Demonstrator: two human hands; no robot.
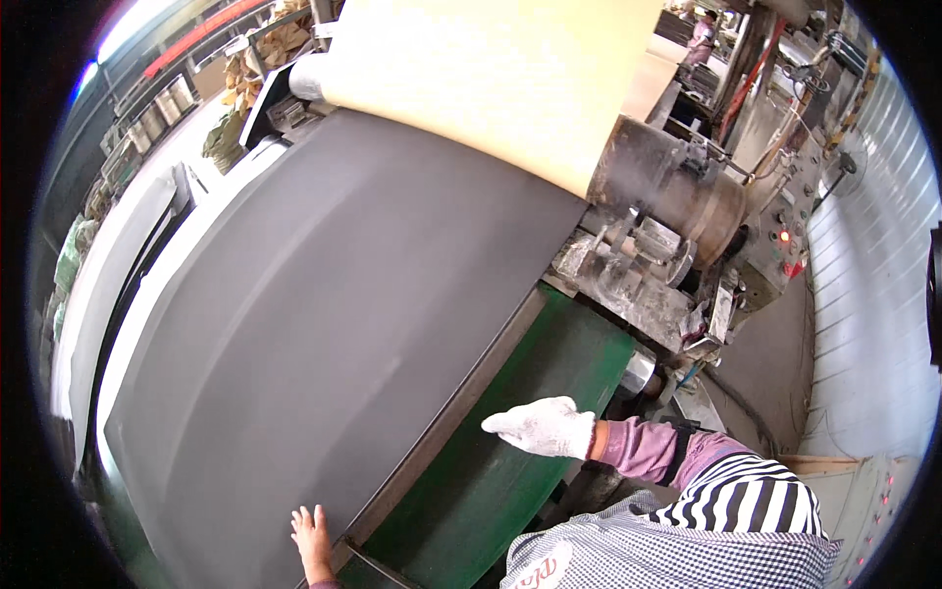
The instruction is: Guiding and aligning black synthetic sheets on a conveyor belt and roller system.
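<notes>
dark-grey sheet (324, 294): broad and flat-looking, fills the middle and left of the view; right edge runs clean beside a green belt (574, 358).
left hand (312, 540): bare, fingers spread and gripping nothing, appears to rest on the sheet near its right edge, low in view.
right hand (540, 428): white glove, over the green belt, well apart from the sheet. nothing seen in it; whether the fingers are curled or straight, can't tell. contact with the belt, can't tell either.
yellow sheet (491, 83): pale, wide, bends down over the far end of the dark-grey one; a roller end (307, 78) shows at its left.
progress: a long stretch of dark-grey is already laid out, far end still running under the yellow sheet. looks mid-run to me; no finished end visible up there, so how much is left is unknown.
drum (667, 187): steel, worn, right of the yellow sheet.
control panel (785, 236): orange light lit.
rack (257, 57): back left, tan-brown pieces (280, 41) heaped in it, too small to identify.
green bundle (225, 139): looks like a sack, below the rack; contents hidden.
co-worker (702, 39): far back, upper right, hands too small to read.
</notes>
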